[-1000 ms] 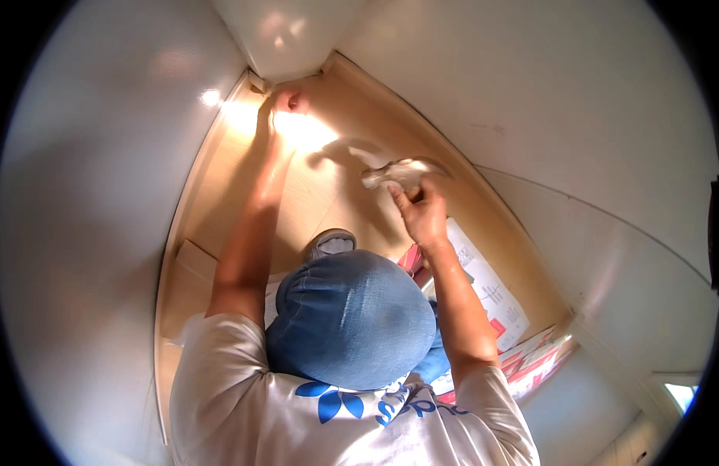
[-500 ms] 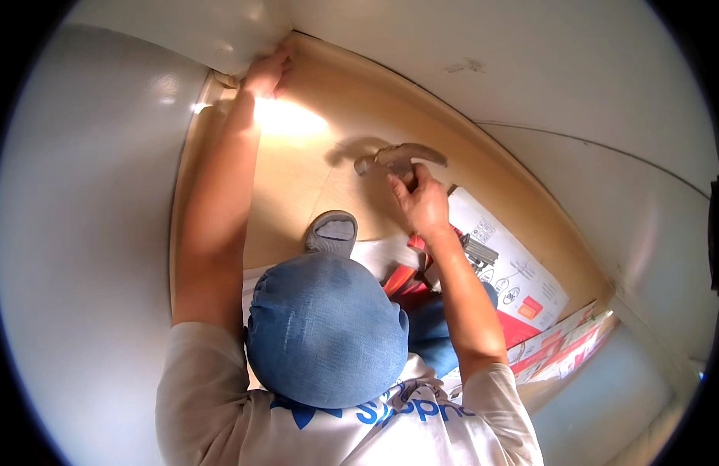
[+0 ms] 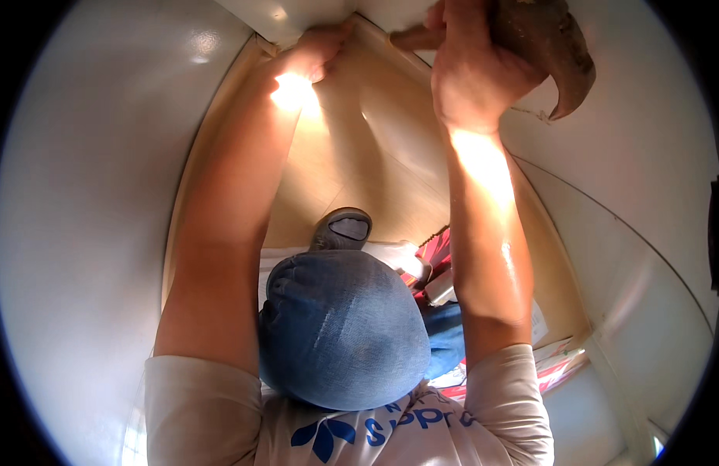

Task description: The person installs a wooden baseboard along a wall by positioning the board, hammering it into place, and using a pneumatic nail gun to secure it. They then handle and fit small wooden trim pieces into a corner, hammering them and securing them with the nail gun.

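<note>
My right hand (image 3: 476, 85) is wrapped round a claw hammer (image 3: 542, 35), raised high at the upper right, close to the camera. The hammer's curved claw hangs toward the white wall side. At the far corner, where the wood-coloured floor meets the white walls, my left hand (image 3: 320, 53) reaches low along the edge with its fingers drawn together. Whatever sits between those fingertips is too small to make out. A patch of bright light falls across the left wrist, and another across the right forearm.
White walls (image 3: 111, 194) (image 3: 608, 210) close in on both sides of the narrow wood-coloured floor (image 3: 390, 171). My shod foot (image 3: 344, 227) and bent knee in blue jeans (image 3: 344, 326) are in the middle. Red-and-white packaging (image 3: 435, 252) lies beyond the knee at right.
My right hand has lifted the hammer from above the floor up and to the right, nearer the camera. The left hand stays at the corner, while the whole view has shifted slightly.
</note>
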A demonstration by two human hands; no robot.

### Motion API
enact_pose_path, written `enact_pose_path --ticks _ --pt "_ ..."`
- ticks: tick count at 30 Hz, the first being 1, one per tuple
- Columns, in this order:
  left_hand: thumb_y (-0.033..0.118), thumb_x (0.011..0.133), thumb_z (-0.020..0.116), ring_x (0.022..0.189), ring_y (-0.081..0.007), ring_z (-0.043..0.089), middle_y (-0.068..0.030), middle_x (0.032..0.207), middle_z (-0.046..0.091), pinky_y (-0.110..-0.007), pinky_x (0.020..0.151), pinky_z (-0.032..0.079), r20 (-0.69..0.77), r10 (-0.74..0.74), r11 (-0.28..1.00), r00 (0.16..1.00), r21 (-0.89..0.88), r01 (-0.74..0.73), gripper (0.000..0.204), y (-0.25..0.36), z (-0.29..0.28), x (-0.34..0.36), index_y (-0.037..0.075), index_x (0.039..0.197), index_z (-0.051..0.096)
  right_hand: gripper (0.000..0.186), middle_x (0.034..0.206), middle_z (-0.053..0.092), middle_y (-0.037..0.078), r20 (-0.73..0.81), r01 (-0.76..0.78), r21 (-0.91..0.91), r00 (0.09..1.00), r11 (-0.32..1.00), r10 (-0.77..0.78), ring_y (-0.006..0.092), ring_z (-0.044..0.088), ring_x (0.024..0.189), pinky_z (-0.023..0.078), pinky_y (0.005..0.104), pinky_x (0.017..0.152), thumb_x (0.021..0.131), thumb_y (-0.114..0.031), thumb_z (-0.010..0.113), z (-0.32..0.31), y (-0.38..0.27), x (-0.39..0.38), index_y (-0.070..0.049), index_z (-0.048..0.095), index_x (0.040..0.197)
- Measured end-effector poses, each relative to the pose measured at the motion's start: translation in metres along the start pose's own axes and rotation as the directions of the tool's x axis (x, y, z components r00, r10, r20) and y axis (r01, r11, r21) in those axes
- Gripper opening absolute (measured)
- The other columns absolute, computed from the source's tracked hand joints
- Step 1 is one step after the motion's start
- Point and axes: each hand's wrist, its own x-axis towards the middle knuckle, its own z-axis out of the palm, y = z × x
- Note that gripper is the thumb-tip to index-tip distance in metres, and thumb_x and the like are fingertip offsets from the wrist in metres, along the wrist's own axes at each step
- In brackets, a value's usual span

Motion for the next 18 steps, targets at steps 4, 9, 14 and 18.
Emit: enact_pose_path --ticks 4,9,14,18 --pt "0.035 0.107 0.058 0.071 -0.0089 0.056 -0.0008 0.083 0.061 -0.025 0.052 0.041 0.087 0.096 0.995 0.992 -0.034 -0.094 0.026 -0.004 -0.009 0.003 0.011 0.100 0.066 0.017 0.085 0.066 0.003 -0.388 0.115 -0.160 0.906 0.980 -0.169 0.0138 0.060 0.074 0.050 0.0309 0.067 0.092 -0.008 0.079 0.052 0.054 0.007 -0.002 0.064 0.093" --pt "0.032 0.107 0.058 0.067 -0.0095 0.055 0.0003 0.080 0.059 -0.029 0.047 0.041 0.180 0.210 0.972 0.961 0.070 -0.225 0.023 -0.010 -0.017 0.013 0.011 0.100 0.065 0.015 0.075 0.064 0.001 -0.282 -0.076 -0.191 0.959 0.979 0.020 0.0095 0.056 0.064 0.047 0.0294 0.058 0.095 -0.007 0.076 0.040 0.078 -0.013 -0.001 0.064 0.089" --pt "0.042 0.105 0.060 0.066 -0.0101 0.053 0.0033 0.079 0.058 -0.030 0.049 0.041 -0.003 0.033 0.984 0.999 0.176 -0.032 0.030 0.008 0.005 -0.023 0.014 0.095 0.064 0.006 0.075 0.065 0.005 -0.241 0.022 -0.356 0.964 0.934 -0.115 0.0136 0.061 0.064 0.051 0.0272 0.057 0.095 0.003 0.066 0.014 0.046 -0.023 0.003 0.066 0.089" --pt "0.039 0.103 0.062 0.080 -0.0169 0.057 -0.0037 0.092 0.064 -0.037 0.067 0.047 -0.040 0.013 0.979 0.999 0.205 -0.004 0.033 0.008 -0.002 -0.002 0.007 0.108 0.067 0.015 0.075 0.066 0.002 -0.336 -0.030 -0.304 0.939 0.952 -0.078 0.0128 0.065 0.067 0.051 0.0270 0.059 0.087 -0.001 0.076 0.017 0.024 -0.030 0.001 0.067 0.099"
